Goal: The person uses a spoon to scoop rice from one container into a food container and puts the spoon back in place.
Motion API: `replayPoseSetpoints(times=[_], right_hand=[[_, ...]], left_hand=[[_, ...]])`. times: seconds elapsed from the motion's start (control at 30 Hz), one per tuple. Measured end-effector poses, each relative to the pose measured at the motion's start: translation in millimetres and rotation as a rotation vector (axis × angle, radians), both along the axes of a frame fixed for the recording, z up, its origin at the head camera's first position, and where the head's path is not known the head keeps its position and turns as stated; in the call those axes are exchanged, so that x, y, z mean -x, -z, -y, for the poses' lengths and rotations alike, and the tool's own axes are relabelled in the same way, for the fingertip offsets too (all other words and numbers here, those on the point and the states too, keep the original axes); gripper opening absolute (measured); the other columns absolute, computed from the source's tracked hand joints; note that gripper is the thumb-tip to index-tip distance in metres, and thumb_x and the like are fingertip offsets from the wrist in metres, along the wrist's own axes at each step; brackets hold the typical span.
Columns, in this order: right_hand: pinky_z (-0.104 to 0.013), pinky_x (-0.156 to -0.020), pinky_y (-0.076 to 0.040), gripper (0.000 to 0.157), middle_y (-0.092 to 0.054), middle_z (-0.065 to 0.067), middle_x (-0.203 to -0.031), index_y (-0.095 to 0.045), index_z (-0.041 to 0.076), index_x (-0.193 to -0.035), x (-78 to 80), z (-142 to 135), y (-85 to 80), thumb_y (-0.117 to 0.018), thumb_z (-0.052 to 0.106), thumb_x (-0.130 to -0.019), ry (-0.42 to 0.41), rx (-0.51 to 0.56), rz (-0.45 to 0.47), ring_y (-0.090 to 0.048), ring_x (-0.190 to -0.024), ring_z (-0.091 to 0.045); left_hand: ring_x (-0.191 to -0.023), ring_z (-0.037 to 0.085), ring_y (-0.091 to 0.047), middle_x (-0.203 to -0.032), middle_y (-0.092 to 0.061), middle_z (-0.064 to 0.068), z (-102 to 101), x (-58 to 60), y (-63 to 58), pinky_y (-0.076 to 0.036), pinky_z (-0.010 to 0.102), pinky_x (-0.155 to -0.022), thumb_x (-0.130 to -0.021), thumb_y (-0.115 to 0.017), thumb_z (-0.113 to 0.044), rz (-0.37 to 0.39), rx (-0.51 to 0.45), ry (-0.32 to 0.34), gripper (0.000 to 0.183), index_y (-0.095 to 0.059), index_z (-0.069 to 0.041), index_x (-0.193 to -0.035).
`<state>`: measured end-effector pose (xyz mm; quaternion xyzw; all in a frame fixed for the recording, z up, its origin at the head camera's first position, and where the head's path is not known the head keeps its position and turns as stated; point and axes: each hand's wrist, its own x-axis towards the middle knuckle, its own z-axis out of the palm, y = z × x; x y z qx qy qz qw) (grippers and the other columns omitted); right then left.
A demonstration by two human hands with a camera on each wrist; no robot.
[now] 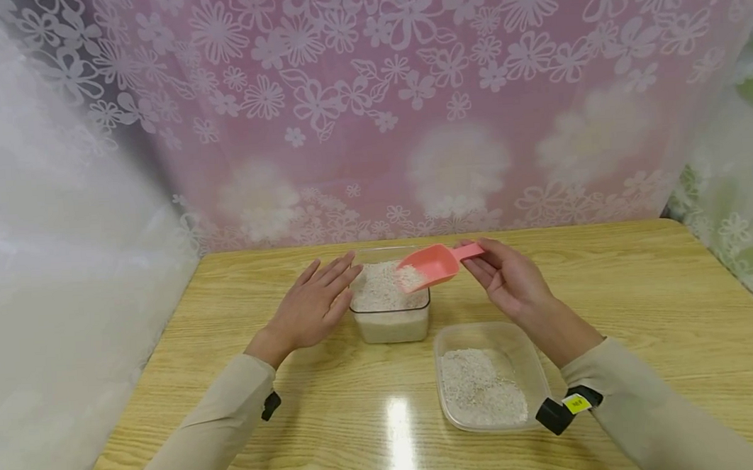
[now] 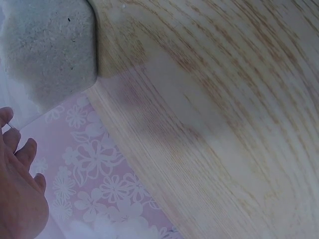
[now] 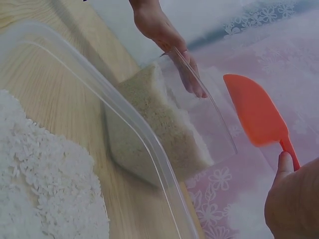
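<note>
A coral-pink scoop [image 1: 438, 262] with white rice [image 1: 410, 276] at its front lip is tilted over the clear container [image 1: 392, 326]. My right hand [image 1: 513, 277] pinches its handle, thumb along it in the right wrist view. The clear container is filled high with rice [image 1: 379, 288]. At its left rim, my left hand [image 1: 312, 302] rests with the fingers straight and the palm down. In the right wrist view the left hand [image 3: 169, 42] reaches over the rim of that container. A second, shallower plastic container [image 1: 445, 402], nearer me, holds a layer of rice [image 1: 480, 389].
Both containers stand on a light wood-grain table [image 1: 335, 422]. Behind its far edge hangs a pink floral curtain [image 1: 360, 158], with pale sheeting [image 1: 70, 244] on the left and a leaf-patterned sheet [image 1: 739, 209] on the right. My right forearm passes beside the shallow container.
</note>
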<state>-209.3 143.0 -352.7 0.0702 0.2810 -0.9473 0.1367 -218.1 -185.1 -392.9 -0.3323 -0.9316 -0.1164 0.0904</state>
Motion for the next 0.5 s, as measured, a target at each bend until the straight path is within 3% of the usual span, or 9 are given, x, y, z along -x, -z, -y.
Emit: replayPoseSetpoints(times=[0.5], right_hand=[[-0.031, -0.093, -0.046, 0.023, -0.067, -0.022, -0.106, -0.067, -0.009, -0.104, -12.5, -36.3, 3.4, -0.046, 0.001, -0.1, -0.063, 0.123, 0.0, -0.065, -0.101, -0.032]], left_hand=[[-0.142, 0.014, -0.019, -0.157, -0.022, 0.003, -0.3, 0.2, -0.3, -0.008, 0.043, -0.116, -0.105, -0.034, -0.03, 0.002, 0.004, -0.002, 0.048, -0.033, -0.019, -0.151]])
